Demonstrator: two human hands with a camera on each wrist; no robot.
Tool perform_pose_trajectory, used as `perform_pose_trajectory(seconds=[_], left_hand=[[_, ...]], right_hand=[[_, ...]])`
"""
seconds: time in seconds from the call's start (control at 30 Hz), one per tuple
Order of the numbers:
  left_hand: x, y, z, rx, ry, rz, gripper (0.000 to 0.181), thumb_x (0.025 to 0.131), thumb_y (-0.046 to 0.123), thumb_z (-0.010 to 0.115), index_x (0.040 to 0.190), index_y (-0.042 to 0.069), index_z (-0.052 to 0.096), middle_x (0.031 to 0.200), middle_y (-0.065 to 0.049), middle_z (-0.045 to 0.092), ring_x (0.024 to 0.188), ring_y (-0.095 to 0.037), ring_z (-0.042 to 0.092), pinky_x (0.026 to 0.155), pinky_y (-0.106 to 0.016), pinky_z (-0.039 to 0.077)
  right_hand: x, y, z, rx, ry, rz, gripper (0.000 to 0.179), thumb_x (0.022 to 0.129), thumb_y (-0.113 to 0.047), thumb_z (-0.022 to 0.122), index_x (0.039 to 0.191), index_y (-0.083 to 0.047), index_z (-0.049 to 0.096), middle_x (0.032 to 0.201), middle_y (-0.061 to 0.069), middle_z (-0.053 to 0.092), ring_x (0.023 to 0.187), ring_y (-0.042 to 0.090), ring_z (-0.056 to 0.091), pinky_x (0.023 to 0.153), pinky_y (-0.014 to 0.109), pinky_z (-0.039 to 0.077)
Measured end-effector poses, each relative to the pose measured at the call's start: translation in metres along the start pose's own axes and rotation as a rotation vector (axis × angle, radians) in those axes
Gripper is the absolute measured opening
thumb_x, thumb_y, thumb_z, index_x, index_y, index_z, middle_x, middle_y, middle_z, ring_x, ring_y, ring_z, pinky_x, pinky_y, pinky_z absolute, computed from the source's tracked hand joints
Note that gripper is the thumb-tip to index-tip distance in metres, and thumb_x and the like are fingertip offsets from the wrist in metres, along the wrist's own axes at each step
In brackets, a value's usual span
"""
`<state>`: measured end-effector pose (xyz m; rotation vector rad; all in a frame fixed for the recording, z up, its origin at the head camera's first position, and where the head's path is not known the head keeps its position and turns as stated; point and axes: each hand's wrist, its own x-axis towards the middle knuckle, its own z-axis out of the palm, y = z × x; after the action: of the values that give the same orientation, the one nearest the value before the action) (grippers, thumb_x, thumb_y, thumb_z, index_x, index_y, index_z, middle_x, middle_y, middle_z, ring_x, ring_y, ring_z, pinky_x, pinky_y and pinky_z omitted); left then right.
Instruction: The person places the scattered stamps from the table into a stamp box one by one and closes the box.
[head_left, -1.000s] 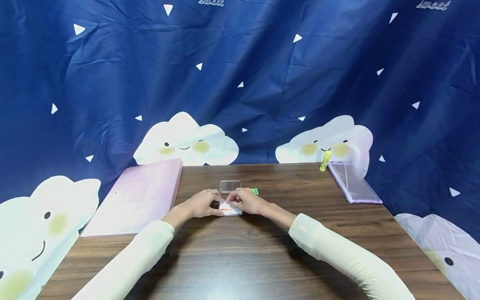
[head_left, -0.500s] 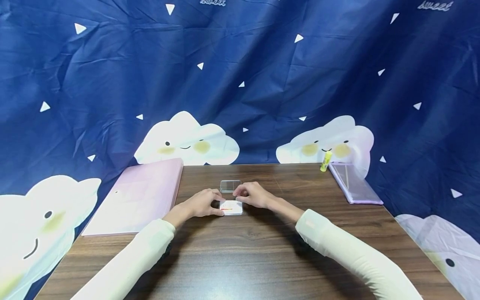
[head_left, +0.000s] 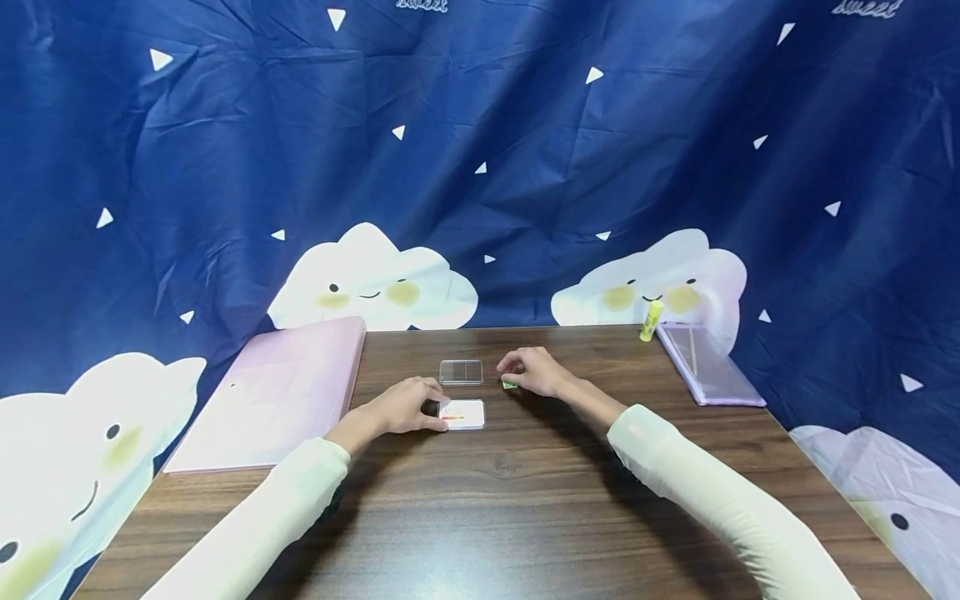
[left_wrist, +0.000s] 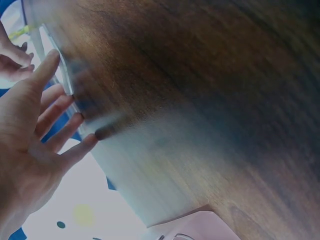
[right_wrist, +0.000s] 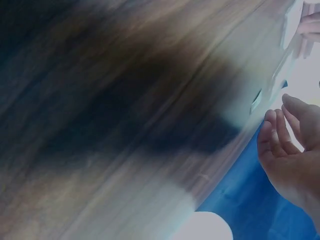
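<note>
A flat clear case (head_left: 467, 414) with a white face and a small red-orange print lies on the table (head_left: 465, 500). My left hand (head_left: 405, 407) holds its left end between thumb and fingers; in the left wrist view the thumb (left_wrist: 46, 67) meets the case's edge. Just beyond lies a clear rectangular plastic lid-like piece (head_left: 461, 372). To the right, a small green-and-white piece (head_left: 509, 385) sits partly beneath my right hand (head_left: 538, 372). In the right wrist view the loosely bent fingers (right_wrist: 275, 135) are apart from that green piece (right_wrist: 256, 101) and hold nothing.
A large pale pink folder (head_left: 277, 396) lies at the left. A yellow glue stick (head_left: 651, 322) stands at the back right, beside a purple-edged clear pouch (head_left: 708, 367). A blue curtain (head_left: 480, 167) with clouds hangs behind the table's far edge.
My right hand has left the white-faced case and moved right and away, over to the green piece. My left hand stays at the case's left end.
</note>
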<state>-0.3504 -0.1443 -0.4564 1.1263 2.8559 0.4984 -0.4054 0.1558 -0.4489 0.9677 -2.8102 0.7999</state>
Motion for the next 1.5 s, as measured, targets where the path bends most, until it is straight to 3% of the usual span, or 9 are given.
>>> perform_pose_trajectory(seconds=[0.47,0.93,1.13,1.5], left_hand=[[0.002,-0.004,0.0,0.004,-0.006,-0.001,0.049,0.09,0.038,0.082,0.126,0.005,0.075,0.128,-0.009,0.068,0.123,-0.033,0.062,0.108,-0.047,0.047],[0.004,-0.004,0.0,0.015,0.006,0.024,0.048,0.089,0.037,0.083,0.125,0.005,0.076,0.125,-0.009,0.069,0.12,-0.032,0.063,0.107,-0.046,0.048],[0.003,-0.003,0.0,0.016,0.005,0.026,0.048,0.089,0.037,0.083,0.125,0.005,0.076,0.125,-0.01,0.069,0.12,-0.032,0.063,0.107,-0.046,0.048],[0.001,-0.001,-0.001,0.003,0.0,0.012,0.049,0.09,0.036,0.083,0.126,0.003,0.074,0.126,-0.011,0.069,0.121,-0.034,0.062,0.107,-0.048,0.048]], right_hand=[[0.001,0.022,0.0,-0.035,-0.033,0.077,0.022,0.094,-0.017,0.078,0.111,-0.004,0.078,0.103,0.006,0.078,0.097,0.023,0.071,0.09,0.041,0.057],[-0.004,0.016,0.002,-0.094,-0.052,-0.037,0.028,0.093,-0.012,0.077,0.119,0.0,0.076,0.11,0.013,0.073,0.094,0.026,0.07,0.085,0.036,0.057],[-0.007,0.014,0.005,-0.124,-0.086,-0.008,0.025,0.096,-0.012,0.074,0.12,-0.007,0.077,0.109,0.009,0.07,0.092,0.023,0.064,0.081,0.034,0.053],[-0.011,0.013,0.006,-0.13,-0.059,-0.001,0.018,0.096,-0.015,0.075,0.113,-0.011,0.08,0.109,0.007,0.07,0.098,0.022,0.066,0.087,0.039,0.056]])
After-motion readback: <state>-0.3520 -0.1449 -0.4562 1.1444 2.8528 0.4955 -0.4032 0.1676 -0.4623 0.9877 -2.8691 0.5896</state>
